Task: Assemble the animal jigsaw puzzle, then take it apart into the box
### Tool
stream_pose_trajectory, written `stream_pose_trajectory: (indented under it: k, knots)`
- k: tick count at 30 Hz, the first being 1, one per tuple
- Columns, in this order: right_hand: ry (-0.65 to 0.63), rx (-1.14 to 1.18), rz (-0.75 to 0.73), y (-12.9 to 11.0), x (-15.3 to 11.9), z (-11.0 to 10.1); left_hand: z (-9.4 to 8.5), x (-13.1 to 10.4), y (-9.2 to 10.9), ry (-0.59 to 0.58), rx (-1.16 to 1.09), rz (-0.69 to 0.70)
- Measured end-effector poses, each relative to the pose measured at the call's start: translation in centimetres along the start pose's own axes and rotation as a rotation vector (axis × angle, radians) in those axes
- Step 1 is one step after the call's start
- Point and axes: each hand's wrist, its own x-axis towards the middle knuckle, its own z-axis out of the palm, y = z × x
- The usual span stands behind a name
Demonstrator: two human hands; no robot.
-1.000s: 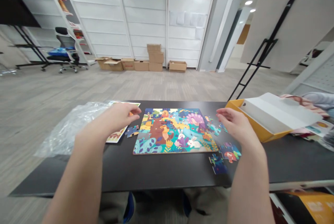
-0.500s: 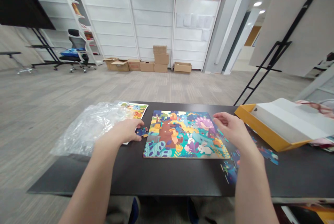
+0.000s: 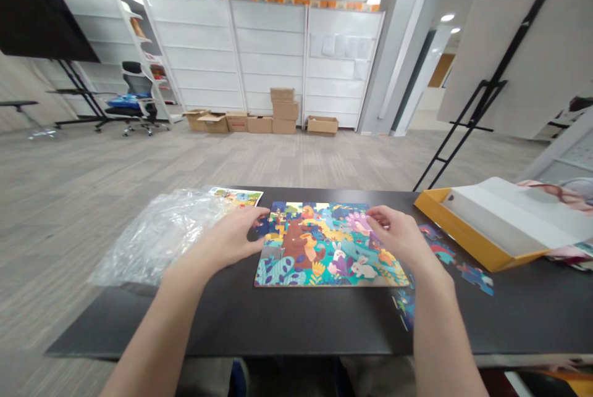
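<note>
Since half a second ago, the left hand (image 3: 234,236) has come in to the nine o'clock edge of the colourful rectangular animal jigsaw (image 3: 319,249) on the black table (image 3: 296,323), thumb and fingers spread about a dark-blue knobbed piece (image 3: 260,228) (gripped or not, I cannot tell). The right hand (image 3: 397,235) has shifted inward too, curled at two o'clock; whether it pinches anything is unclear. Multicoloured loose pieces (image 3: 476,277) lie around three o'clock.

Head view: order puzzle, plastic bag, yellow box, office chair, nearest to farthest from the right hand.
1. Puzzle, at the right hand.
2. Yellow box, right of the hand.
3. Plastic bag, left, past the puzzle.
4. Office chair, on the floor, far left.
</note>
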Motion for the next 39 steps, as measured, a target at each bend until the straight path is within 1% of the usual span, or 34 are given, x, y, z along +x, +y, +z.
stream_pose_trajectory:
  k: [3, 6, 9, 15, 17, 20, 22, 24, 26, 29, 34, 36, 39]
  knots:
    - [-0.030, 0.041, -0.037, -0.7, 0.0, 0.9, 0.5, 0.2, 1.6, 0.028, -0.051, 0.081]
    - [-0.058, 0.102, -0.080, -1.9, 0.1, 1.5, 0.7, 0.6, 3.0, 0.063, -0.056, 0.118]
    - [-0.064, 0.155, -0.099, -2.8, 0.2, 1.8, 0.8, 1.2, 3.8, 0.120, -0.047, 0.143]
    - [-0.064, 0.210, -0.114, -3.9, 0.8, 2.9, 1.6, 3.0, 4.3, 0.204, -0.033, 0.198]
    - [-0.080, 0.205, -0.126, -4.2, 0.9, 3.4, 1.8, 3.5, 4.3, 0.256, -0.036, 0.223]
    - [-0.087, 0.188, -0.140, -4.3, 1.0, 4.0, 1.9, 4.2, 4.4, 0.361, -0.039, 0.211]
    - [-0.083, 0.177, -0.146, -4.3, 1.0, 4.3, 2.1, 4.5, 4.3, 0.397, -0.045, 0.185]
    - [-0.079, 0.173, -0.149, -4.3, 1.1, 4.6, 2.6, 4.6, 4.3, 0.381, -0.052, 0.179]
    - [-0.077, 0.171, -0.153, -4.5, 1.2, 4.9, 3.1, 4.6, 4.3, 0.342, -0.054, 0.185]
    - [-0.074, 0.181, -0.162, -5.3, 1.5, 5.3, 3.6, 4.4, 4.5, 0.299, -0.069, 0.183]
    - [-0.063, 0.294, -0.158, -6.9, 2.3, 6.5, 4.1, 4.0, 4.6, 0.281, -0.149, 0.187]
    - [-0.095, 0.323, -0.174, -7.2, 3.2, 7.1, 4.3, 4.1, 4.6, 0.288, -0.184, 0.183]
    - [-0.189, 0.336, -0.199, -7.2, 5.0, 8.0, 4.7, 4.3, 4.6, 0.305, -0.215, 0.150]
